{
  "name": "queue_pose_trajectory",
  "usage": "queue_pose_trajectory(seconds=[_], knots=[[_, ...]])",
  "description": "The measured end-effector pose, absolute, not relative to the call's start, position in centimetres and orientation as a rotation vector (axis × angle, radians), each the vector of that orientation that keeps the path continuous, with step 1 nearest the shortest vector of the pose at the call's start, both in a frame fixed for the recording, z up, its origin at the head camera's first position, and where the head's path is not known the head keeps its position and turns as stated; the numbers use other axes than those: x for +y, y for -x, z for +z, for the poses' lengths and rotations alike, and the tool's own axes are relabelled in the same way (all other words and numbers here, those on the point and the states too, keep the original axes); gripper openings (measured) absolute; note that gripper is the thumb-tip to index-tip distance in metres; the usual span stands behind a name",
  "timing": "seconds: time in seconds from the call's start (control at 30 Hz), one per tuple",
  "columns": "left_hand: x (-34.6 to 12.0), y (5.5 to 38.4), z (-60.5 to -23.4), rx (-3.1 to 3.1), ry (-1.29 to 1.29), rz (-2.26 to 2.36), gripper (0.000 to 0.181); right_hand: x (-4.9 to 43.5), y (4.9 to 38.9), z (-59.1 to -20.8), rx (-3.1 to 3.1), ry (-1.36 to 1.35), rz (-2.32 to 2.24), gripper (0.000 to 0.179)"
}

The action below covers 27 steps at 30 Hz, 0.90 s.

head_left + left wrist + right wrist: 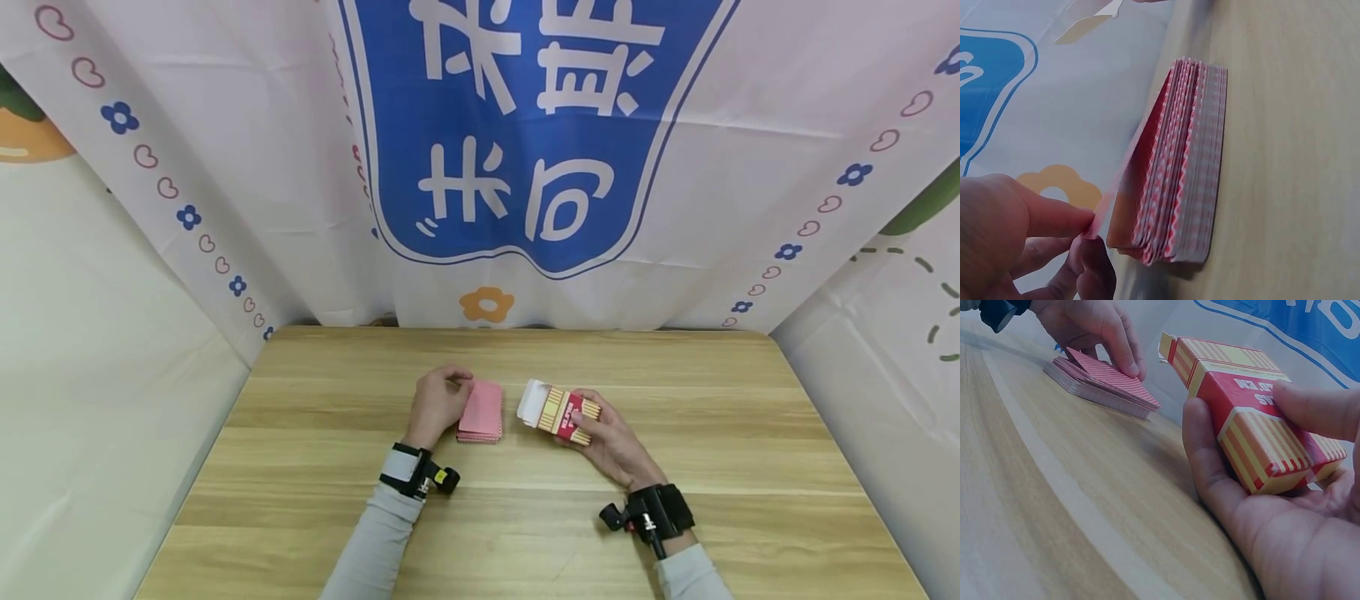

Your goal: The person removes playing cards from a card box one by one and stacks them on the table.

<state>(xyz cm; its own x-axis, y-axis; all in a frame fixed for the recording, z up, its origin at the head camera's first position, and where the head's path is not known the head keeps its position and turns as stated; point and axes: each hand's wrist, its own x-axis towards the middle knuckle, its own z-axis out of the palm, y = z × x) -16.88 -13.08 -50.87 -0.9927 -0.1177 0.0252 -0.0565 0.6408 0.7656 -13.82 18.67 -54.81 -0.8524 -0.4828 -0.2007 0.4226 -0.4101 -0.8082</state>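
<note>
A stack of playing cards [481, 412] with pink-red backs lies on the table. At its left side my left hand [441, 406] pinches the top card [1124, 169] by one edge between thumb and finger, lifting that edge off the stack. The rest of the stack [1188, 169] stays on the wood, its edges slightly uneven. To the right, my right hand [611, 437] grips a red and yellow striped card box [1254, 406], thumb on its front face. The box's white end flap [533, 403] stands open toward the left; the inside of the box is hidden.
The wooden table [315, 517] reaches to a white printed cloth [300, 192] hanging behind it. Dark straps with small cameras sit on the left wrist [408, 468] and right wrist [660, 511].
</note>
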Motion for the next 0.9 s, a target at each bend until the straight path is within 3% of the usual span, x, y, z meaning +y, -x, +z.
queue_pose_trajectory(seconds=[0.9], knots=[[-13.01, 16.95, -50.92, -2.853, -0.186, -1.307, 0.013, 18.68, 13.84, -54.8, 1.246, 0.119, -2.267, 0.037]])
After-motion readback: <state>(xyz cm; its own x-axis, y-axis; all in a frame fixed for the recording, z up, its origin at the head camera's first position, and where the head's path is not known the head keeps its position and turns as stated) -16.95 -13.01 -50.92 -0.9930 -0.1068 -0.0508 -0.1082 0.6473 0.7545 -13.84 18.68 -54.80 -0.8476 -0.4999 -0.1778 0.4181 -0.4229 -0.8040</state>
